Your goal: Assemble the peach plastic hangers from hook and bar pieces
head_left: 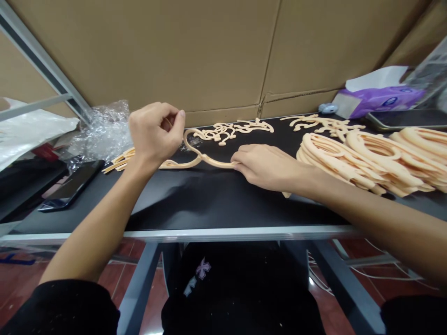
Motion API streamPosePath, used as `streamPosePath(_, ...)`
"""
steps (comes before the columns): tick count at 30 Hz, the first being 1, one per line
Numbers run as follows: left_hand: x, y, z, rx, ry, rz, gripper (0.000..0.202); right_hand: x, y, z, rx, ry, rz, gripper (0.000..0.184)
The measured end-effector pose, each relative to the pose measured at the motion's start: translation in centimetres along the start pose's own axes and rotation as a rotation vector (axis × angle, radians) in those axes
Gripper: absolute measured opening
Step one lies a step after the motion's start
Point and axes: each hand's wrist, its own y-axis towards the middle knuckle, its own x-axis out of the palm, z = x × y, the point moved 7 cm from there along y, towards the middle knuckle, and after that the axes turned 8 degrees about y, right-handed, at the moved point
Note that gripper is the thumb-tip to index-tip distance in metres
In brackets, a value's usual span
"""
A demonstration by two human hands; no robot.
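The person's right hand (pixel 261 165) pinches one beige strip (pixel 218 163) at its right-hand stretch, fingertips close together on it. The left hand (pixel 157 130) is raised over the strip's left part, fingers curled and thumb near forefinger; whether it grips anything cannot be told. The strip is at the black table (pixel 223 204), its long axis running left to right, roughly along the front edge; from one fork, a branch curls away from the person toward the left thumb, and another points left, passing behind the left wrist. Behind the strip lie two heaps, one of thin pieces (pixel 223 131) and one of offcuts (pixel 324 124) farther right, both too tangled to count. Left of the strip are a few slats (pixel 120 160), one phone (pixel 73 185) and crumpled bubble wrap (pixel 104 135). Right of it stand three stacks of rings (pixel 373 158); farther behind on that side are one tissue pack (pixel 380 100) and one dark device (pixel 408 119).
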Motion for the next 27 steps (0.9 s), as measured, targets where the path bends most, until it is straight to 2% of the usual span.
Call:
streamPosePath(3, -0.1, 0.2, -1.3, -0.100, 0.018, 0.051, 0.026, -1.2, 0.0, 0.8, 0.051, 0.050, 0.123, 0.031)
streamPosePath(5, -0.1, 0.1, -1.7, -0.190, 0.017, 0.019, 0.030, -2.1, -0.1, 1.4, 0.094, 0.069, 0.206, 0.030)
streamPosePath(9, 1.2, -0.6, -1.5, -0.282, -0.006, -0.155, 0.046, -3.7, -0.3, 2.3, 0.110, 0.104, 0.388, 0.030)
streamPosePath(12, 3.7, -1.7, -1.6, -0.371, -0.141, -0.333, 0.055, -4.0, -0.4, 2.3, 0.069, 0.176, 0.454, 0.029)
streamPosePath(16, 6.4, -3.1, -1.2, -0.609, -0.519, -0.493, 0.062, -3.1, 0.0, 1.6, -0.016, 0.211, 0.378, 0.029)
streamPosePath(19, 6.9, -3.4, -0.5, -0.743, -0.710, -0.520, 0.058, -2.3, 0.3, 1.3, -0.057, 0.182, 0.312, 0.030)
streamPosePath(23, 6.6, -3.2, 0.2, -0.746, -0.760, -0.507, 0.045, -1.5, 0.5, 1.4, -0.068, 0.150, 0.218, 0.027)
streamPosePath(27, 6.8, -3.4, 0.6, -0.694, -0.757, -0.520, 0.034, -1.1, 0.6, 1.3, -0.107, 0.192, 0.169, 0.030)
